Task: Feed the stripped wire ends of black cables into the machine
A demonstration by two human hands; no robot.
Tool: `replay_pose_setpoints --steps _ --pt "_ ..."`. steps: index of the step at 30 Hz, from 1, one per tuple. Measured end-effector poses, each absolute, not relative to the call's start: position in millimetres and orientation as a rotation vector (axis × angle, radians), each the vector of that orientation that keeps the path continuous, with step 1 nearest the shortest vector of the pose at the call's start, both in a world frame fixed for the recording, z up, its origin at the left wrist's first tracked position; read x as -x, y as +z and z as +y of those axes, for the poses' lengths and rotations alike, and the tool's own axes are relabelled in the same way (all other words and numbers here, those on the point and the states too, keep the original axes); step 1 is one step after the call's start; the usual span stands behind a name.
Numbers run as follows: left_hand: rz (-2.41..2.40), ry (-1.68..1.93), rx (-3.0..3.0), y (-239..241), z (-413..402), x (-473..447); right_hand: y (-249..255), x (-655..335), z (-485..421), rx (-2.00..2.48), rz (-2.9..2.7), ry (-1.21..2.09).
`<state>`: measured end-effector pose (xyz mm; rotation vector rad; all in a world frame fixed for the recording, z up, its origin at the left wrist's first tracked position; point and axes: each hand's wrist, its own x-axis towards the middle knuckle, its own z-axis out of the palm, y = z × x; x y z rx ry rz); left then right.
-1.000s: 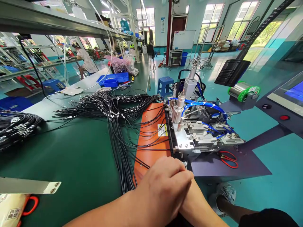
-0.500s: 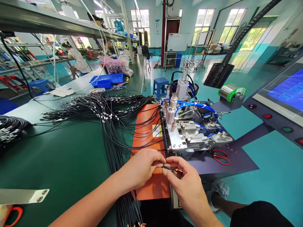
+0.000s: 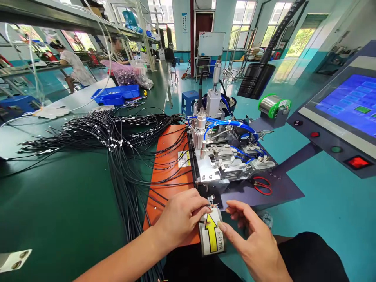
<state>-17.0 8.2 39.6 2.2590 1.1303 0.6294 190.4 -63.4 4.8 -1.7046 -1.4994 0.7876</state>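
Your right hand (image 3: 252,239) is now hovering with its grip released, having let go of the wire (image 3: 203,222), while your left hand (image 3: 180,217) is pinching its tip, seemingly at the label (image 3: 213,235) below the machine (image 3: 223,164).

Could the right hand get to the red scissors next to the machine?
Probably yes. The right hand hovers open close to the red scissors, and only bare dark mat lies between them.
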Motion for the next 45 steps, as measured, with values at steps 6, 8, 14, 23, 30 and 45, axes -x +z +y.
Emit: replay_pose_setpoints --steps 6,8,14,23,30,45 --pt "1.105 0.619 -2.245 30.5 8.3 14.7 13.8 -185.4 -58.7 1.643 -1.531 0.763" --pt "1.098 0.627 -2.217 27.6 8.8 15.9 14.6 -183.9 -56.9 1.63 -1.553 0.72" --pt "1.091 0.707 -2.208 17.8 7.3 14.5 10.4 -184.3 -52.4 1.577 -1.615 0.644" --pt "1.069 0.713 -2.262 16.9 5.1 13.4 17.0 -188.5 -41.7 1.513 -1.667 0.615" --pt "1.02 0.726 -2.259 16.8 6.2 14.8 19.4 -188.1 -39.7 1.46 -1.712 0.635" --pt "1.075 0.733 -2.241 14.2 6.7 14.2 20.4 -184.1 -37.6 1.424 -1.673 0.653"
